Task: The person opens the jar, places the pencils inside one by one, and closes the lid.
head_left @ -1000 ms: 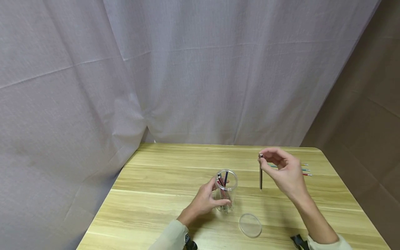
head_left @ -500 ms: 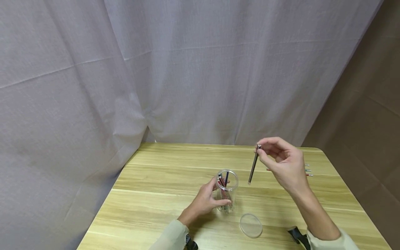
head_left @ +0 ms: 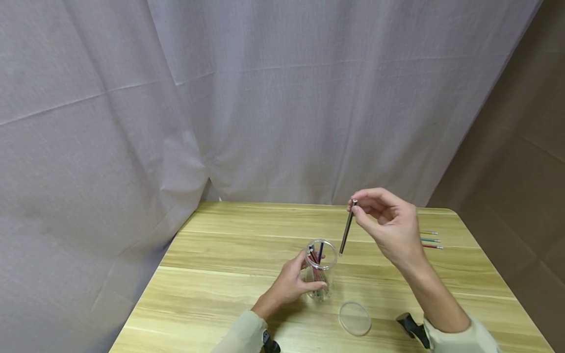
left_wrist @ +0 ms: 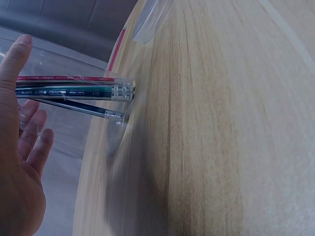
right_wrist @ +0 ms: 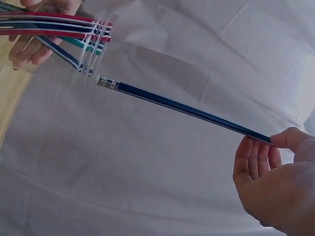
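Two hands seen, both holding. Clear jar (head_left: 330, 275) gripped from its 8 o'clock side by left hand (head_left: 291, 282); dark pencil (head_left: 347, 226) pinched near upper end by right hand (head_left: 397, 233), tilted, eraser end down, held at jar's 1 o'clock, close to rim; contact cannot be told. Several pencils (left_wrist: 74, 92) contained in jar, erasers down. Clear disc (head_left: 354, 318) laid on bench (head_left: 220, 289) at jar's 5 o'clock. Three loose pencils (head_left: 430, 240) laid between 2 and 3 o'clock, partly hidden by right hand.
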